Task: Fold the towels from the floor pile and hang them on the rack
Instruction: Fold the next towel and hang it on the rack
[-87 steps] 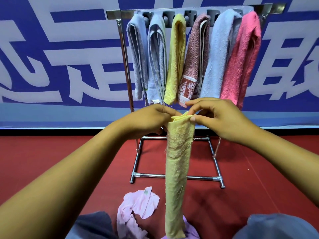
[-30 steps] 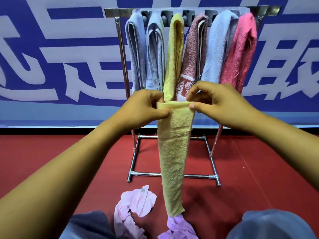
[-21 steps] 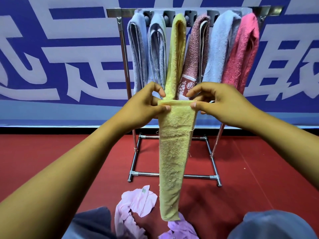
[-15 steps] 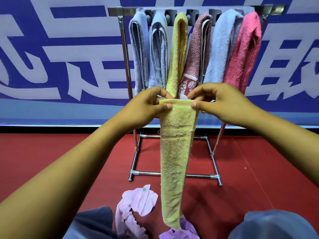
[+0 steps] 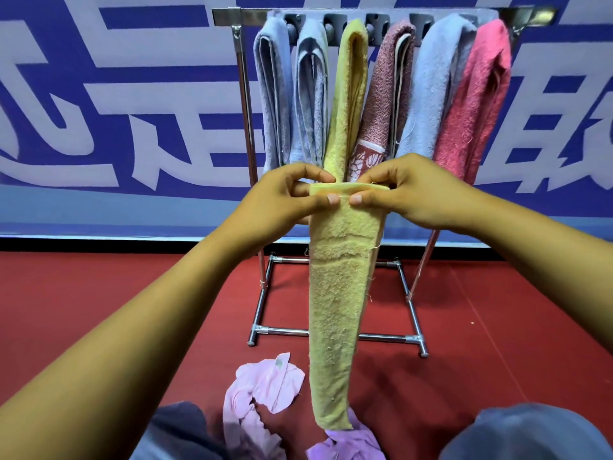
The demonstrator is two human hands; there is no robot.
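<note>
Hands, left hand (image 5: 282,197) and right hand (image 5: 411,190), pinch yellow towel (image 5: 335,293) top.

Folded yellow towel (image 5: 335,313) hanging lengthwise before rack (image 5: 245,104)

rough, looped terry cloth with stray threads in the yellow towel (image 5: 335,313) pinched at its top edge between left hand (image 5: 285,197) and right hand (image 5: 411,190). same nubby terry, matt, on the hung towels: pink towel (image 5: 471,104), mottled maroon towel (image 5: 381,94) with a smooth woven band. shiny, polished metal tubing on the rack (image 5: 245,104), glossy at the joints. thin, smooth, crumpled cloth in the pale pink piece (image 5: 265,390) on the floor. matt red floor (image 5: 99,293), finely textured.
</note>
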